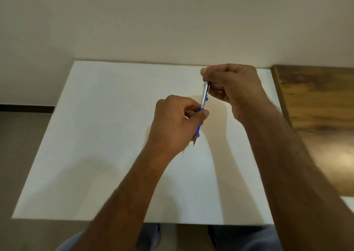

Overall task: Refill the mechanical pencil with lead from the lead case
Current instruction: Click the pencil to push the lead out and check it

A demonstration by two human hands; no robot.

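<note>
**Pencil held over bare white, lead case nowhere to be seen**

Knees in blue cloth (153,237) show under the near edge of the white table (86,135). Going left to right: my left hand (172,124) has its fingers curled round the blue grip of the mechanical pencil (203,99), tip pointing down toward me above the table. My right hand (233,90) pinches the silver top end; what sits between those fingertips I cannot tell. No lead case shows. If the cap comes free with a jerk, I judge it could drop and roll toward the wooden surface (316,107). A thin lead could snap if pushed in crooked.
</note>
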